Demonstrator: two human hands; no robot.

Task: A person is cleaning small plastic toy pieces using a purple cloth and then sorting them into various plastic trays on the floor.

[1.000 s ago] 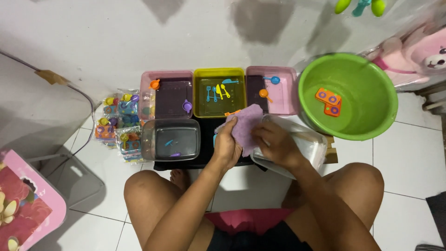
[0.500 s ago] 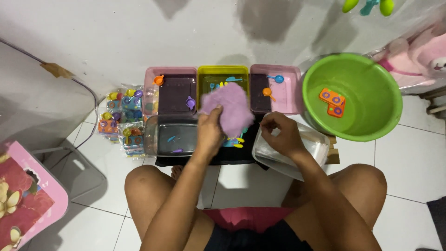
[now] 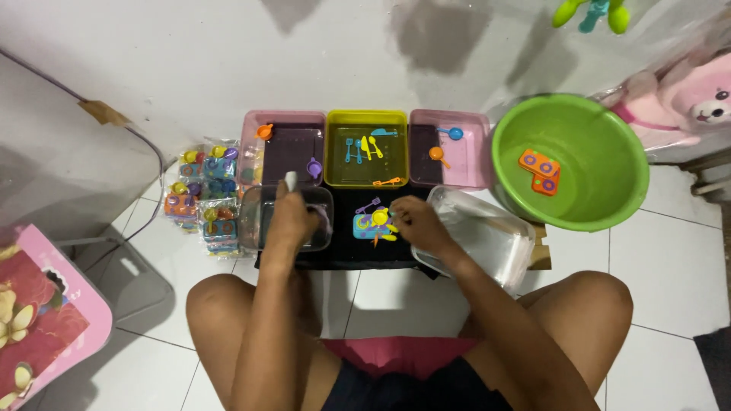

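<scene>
Fingers of the left hand (image 3: 292, 218) are down inside the clear smoky-grey plastic tub (image 3: 259, 221) now, curled together on the soft lilac cloth (image 3: 323, 219); only a sliver of that fuzzy fabric peeks out past the knuckles. Half a second ago that cloth was up in the air above the tubs, so it has just swung left and dropped into the grey tub. That uncovers the small pile of bright toy utensils (image 3: 375, 222) on the black mat (image 3: 343, 247), and the right hand (image 3: 415, 223) has slid off the big clear tub to meet them, fingers bunched at the pile's right edge; whether they pinch a piece, I cannot tell.

Biggest first: the round, glossy lime-green plastic basin (image 3: 601, 205) sits far right with two flat orange toy stoves (image 3: 539, 172) in it. Beside the right wrist tilts the clear, thin-walled rectangular plastic tub (image 3: 487, 232). Along the wall stand three boxy translucent tubs: the left pink tub (image 3: 251, 148), the yellow tub (image 3: 335, 125) holding hard little blue and yellow toy cutlery (image 3: 364, 147), and the right pink tub (image 3: 476, 148). Crinkly clear packets of toy sets (image 3: 199, 190) lie on the white tiled floor (image 3: 662, 266).
</scene>
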